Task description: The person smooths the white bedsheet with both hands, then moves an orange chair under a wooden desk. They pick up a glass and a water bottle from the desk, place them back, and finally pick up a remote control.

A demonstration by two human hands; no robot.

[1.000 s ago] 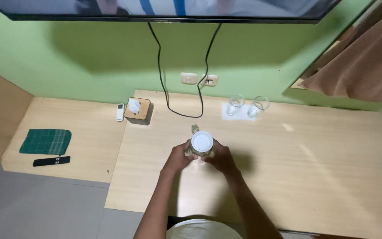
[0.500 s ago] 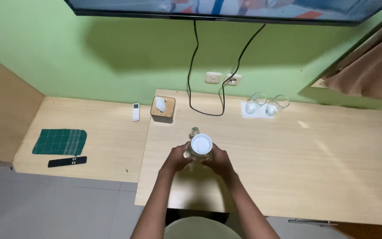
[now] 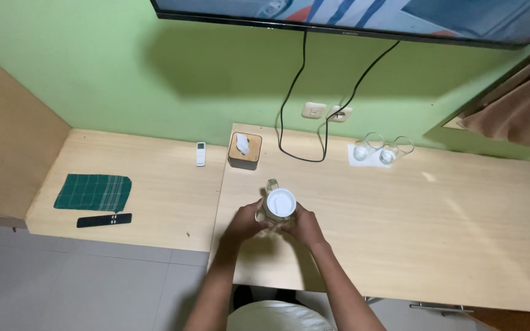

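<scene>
Right now both hands meet around a clear glass pitcher with a round white lid, which stands on the pale wooden counter near its front left part. The left hand cups the pitcher's left side, its grip closed against the glass. The right hand wraps the right side the same way, fingers curled onto the body just under the lid. The lid sits flat on top and hides what is inside; a small spout or handle end shows just behind it, toward the wall.

Farther back on the counter, a square wooden tissue box with a white tissue poking out stands close to the green wall. To its right, two clear drinking glasses stand side by side on a white paper mat, well apart from the pitcher. A black cable hangs from the flat screen mounted above, loops onto the counter and runs up to a white wall socket.

On the lower wooden shelf to the left lie a small white remote near the tissue box, a folded green checked cloth, and a slim black remote just in front of the cloth. A brown curtain hangs at the far right.
</scene>
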